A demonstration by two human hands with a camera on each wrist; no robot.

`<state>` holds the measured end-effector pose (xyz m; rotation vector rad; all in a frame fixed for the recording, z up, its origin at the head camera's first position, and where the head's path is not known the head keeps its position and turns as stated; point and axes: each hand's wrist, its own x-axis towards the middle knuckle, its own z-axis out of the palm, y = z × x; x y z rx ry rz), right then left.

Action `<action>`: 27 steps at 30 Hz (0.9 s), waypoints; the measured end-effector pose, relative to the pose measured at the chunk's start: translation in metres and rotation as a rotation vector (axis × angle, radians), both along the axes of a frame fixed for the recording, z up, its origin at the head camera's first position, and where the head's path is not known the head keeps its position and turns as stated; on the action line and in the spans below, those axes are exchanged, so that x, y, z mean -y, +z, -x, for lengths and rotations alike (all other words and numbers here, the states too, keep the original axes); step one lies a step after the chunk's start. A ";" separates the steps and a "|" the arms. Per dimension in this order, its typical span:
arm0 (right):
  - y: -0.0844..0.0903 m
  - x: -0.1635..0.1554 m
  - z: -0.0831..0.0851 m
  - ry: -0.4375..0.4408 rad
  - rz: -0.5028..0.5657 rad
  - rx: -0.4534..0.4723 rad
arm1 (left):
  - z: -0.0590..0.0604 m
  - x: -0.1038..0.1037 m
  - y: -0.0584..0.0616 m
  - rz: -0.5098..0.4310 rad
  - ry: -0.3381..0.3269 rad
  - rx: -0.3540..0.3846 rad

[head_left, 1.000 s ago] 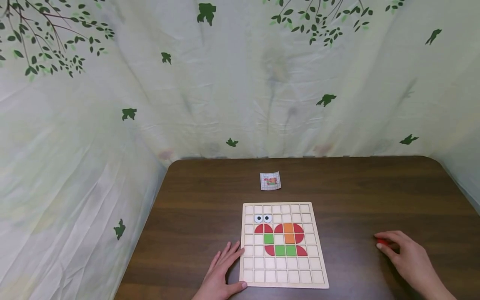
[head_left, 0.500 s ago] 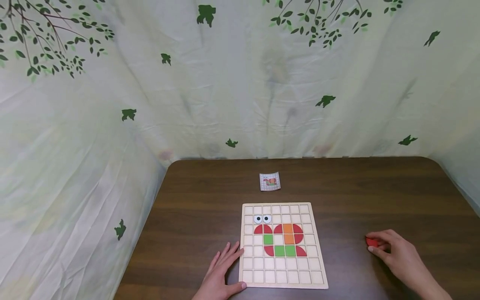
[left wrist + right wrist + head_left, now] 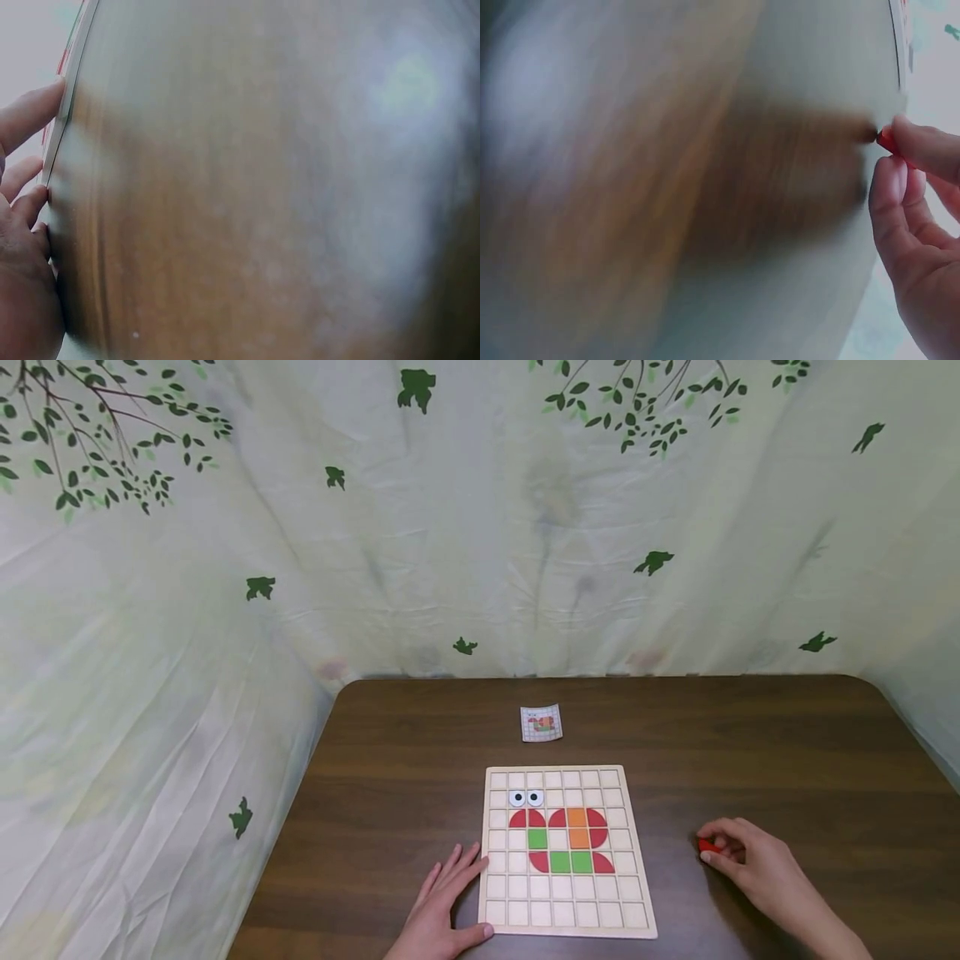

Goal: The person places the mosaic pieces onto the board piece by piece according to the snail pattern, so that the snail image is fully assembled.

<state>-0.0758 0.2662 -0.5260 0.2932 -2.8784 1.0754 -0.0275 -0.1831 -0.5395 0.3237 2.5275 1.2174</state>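
Observation:
A wooden grid board (image 3: 567, 927) lies near the table's front edge, with two eye pieces, red curved pieces, green squares and orange squares set in its cells. My left hand (image 3: 444, 902) rests flat on the table with straight fingers touching the board's left edge (image 3: 66, 112). Right of the board, my right hand (image 3: 738, 856) pinches a small red piece (image 3: 707, 846) just above the table; the same red piece (image 3: 886, 139) shows at the fingertips in the blurred right wrist view.
A small pattern card (image 3: 541, 723) lies beyond the board on the dark wooden table (image 3: 787, 743). A leaf-printed cloth (image 3: 465, 527) hangs behind and on both sides.
My right hand has carried the red piece leftward over the table, closer to the board. The left hand and the board have stayed put.

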 end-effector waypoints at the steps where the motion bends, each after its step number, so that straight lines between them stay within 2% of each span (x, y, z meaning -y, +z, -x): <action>1: 0.000 0.002 0.000 0.005 0.009 -0.021 | 0.000 0.000 0.000 0.004 -0.004 -0.014; 4: 0.000 0.010 0.001 0.021 0.024 -0.056 | -0.001 0.000 -0.001 0.016 -0.016 -0.060; 7: 0.001 0.018 0.002 0.039 0.023 -0.059 | -0.001 0.000 -0.002 0.019 -0.017 -0.073; 15: 0.011 0.045 0.011 0.023 0.077 0.021 | 0.000 0.000 0.000 0.005 0.007 0.007; 27: 0.015 0.084 0.024 0.110 0.240 0.102 | -0.001 0.000 0.001 0.013 -0.006 -0.030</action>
